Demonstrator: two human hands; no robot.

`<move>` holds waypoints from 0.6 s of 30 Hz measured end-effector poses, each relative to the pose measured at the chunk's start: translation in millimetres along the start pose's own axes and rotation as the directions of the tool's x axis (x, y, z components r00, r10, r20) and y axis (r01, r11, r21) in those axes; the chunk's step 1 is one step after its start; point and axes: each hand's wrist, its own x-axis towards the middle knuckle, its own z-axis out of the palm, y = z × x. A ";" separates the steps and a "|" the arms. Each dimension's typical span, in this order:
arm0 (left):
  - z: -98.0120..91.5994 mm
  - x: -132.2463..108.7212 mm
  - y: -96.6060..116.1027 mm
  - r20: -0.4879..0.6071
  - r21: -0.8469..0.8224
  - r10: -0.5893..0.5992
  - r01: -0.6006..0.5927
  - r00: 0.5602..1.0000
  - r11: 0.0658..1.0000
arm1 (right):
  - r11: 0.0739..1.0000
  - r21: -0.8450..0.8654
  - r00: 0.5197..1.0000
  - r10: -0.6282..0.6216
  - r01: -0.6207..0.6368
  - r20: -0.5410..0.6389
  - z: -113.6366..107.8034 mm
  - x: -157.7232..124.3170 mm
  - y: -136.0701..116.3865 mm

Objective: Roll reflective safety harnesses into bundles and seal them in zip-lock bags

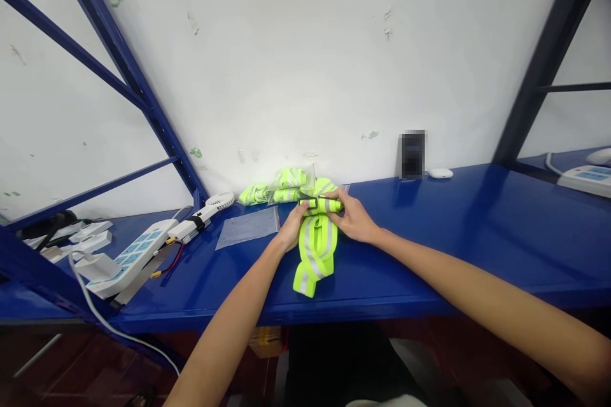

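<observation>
A neon yellow reflective strap [316, 248] with silver stripes is bunched between my hands, partly rolled, its loose loops hanging toward the table's front edge. A black buckle shows on the rolled part. My left hand [292, 227] grips the roll's left end near the buckle. At the right end, the fingers of my right hand [354, 216] are closed around the same roll. Just behind lie several similar straps [289, 186], some in clear plastic bags. An apparently flat, clear zip bag [248, 227] rests to the left of my left hand.
The blue table [453, 229] meets a white wall. On the left are a white handheld fan [221, 201], a power strip [136, 254] with a cable, and a red-black lead [169, 261]. Farther right stand a blurred dark phone-like object [413, 154] and a white case [440, 173].
</observation>
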 end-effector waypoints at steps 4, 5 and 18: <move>4.2 0.6 -1.0 -0.044 -0.038 -0.025 0.024 0.999 0.999 | 0.998 0.054 0.998 -0.043 0.040 0.048 1.3 -0.4 3.3; 4.1 1.0 -1.6 -0.080 -0.024 -0.028 0.026 0.996 0.999 | 0.997 0.076 0.998 -0.031 0.027 0.060 0.4 -0.4 4.2; 2.0 -7.7 6.8 0.008 0.013 0.052 -0.052 0.999 0.999 | 0.346 0.631 0.684 0.590 -0.694 0.429 -3.9 8.3 6.4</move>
